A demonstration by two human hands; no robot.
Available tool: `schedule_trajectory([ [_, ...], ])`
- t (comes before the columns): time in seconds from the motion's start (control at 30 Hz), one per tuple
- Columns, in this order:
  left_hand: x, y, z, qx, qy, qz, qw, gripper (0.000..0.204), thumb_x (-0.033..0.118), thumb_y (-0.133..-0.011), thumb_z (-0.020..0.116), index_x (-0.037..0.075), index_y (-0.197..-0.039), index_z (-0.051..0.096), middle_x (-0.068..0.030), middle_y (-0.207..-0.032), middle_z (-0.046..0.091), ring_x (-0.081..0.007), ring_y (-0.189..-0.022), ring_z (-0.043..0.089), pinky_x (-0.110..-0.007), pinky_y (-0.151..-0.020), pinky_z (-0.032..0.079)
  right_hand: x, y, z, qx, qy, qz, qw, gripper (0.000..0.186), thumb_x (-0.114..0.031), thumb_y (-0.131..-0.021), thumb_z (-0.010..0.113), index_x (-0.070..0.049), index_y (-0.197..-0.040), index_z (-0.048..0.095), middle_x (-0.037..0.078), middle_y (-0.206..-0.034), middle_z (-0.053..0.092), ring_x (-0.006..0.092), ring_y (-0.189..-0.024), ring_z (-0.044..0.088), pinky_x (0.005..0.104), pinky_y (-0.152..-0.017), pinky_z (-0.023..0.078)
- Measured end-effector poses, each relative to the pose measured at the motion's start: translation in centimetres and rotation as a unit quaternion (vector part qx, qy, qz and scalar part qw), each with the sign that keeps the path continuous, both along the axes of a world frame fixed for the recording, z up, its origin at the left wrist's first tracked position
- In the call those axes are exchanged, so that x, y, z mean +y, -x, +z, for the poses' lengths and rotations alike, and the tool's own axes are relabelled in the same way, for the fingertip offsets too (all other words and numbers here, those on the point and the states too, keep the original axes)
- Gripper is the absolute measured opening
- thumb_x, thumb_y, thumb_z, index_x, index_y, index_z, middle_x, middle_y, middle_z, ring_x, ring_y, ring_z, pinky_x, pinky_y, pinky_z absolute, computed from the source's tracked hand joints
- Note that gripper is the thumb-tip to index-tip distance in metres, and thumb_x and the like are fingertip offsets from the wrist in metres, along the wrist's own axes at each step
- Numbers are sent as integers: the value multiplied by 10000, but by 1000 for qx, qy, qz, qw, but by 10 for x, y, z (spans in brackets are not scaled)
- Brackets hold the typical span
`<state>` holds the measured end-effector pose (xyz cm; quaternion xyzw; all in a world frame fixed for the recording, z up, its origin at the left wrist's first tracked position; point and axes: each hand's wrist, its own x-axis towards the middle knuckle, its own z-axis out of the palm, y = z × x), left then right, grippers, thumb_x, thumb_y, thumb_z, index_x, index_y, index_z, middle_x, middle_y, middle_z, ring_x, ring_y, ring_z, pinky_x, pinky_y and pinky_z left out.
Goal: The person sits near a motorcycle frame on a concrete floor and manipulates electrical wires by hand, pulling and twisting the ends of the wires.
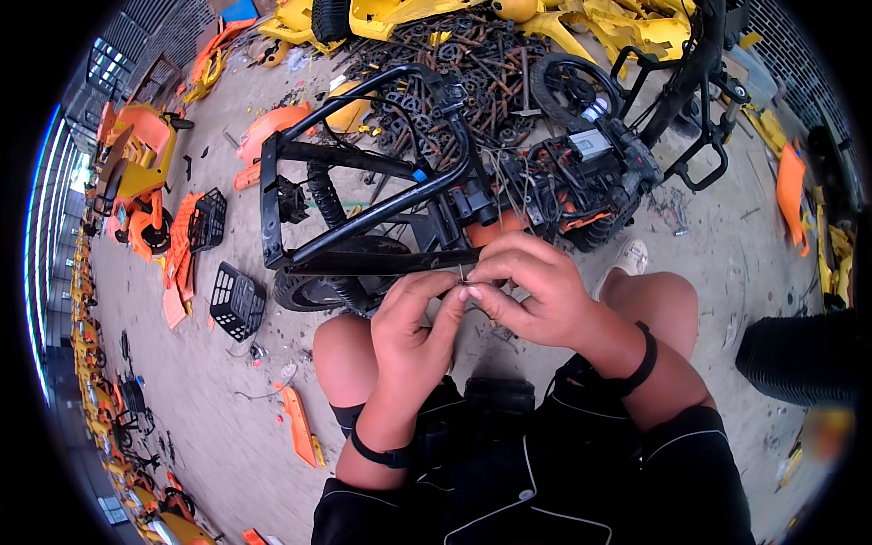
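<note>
My left hand (409, 313) and my right hand (531, 282) meet in front of my knees, thumbs and forefingers pinched together. Between the fingertips is a thin wire (462, 272); its ends are too small to make out. Just beyond my hands a stripped scooter frame (363, 218) of black tubes lies on the ground, with a wheel (309, 291) at its near left. To the right of the frame, a tangle of cables and black electrical parts (572, 173) surrounds a silver-labelled box (590, 143).
Behind the frame rises a heap of rusty metal parts (490, 73), with yellow body panels (409, 16) beyond. Black baskets (238, 300) and orange panels (300, 427) lie to the left. A ribbed black object (799, 359) stands at the right. Rows of scooters (91, 354) line the left edge.
</note>
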<state>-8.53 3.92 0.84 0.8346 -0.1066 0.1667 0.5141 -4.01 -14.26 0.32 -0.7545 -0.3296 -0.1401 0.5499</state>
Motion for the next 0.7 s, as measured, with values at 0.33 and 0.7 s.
schedule_trajectory([
  [0.33,-1,1,1,-20,4,-2,1000,145,35,-841,760,1,-957,681,-120,-924,717,-261,-836,682,-333,-775,527,1,2,1,-53,-2,-13,999,103,-111,-831,760,-64,-898,697,71,-893,652,255,-752,646,346,-650,521],
  [0.7,-4,1,0,-9,6,58,998,117,35,-873,739,-11,-961,677,-127,-923,710,-231,-841,674,-306,-781,520,-7,6,9,32,-29,57,997,79,-60,-834,732,-55,-871,662,59,-889,642,177,-739,635,298,-621,502],
])
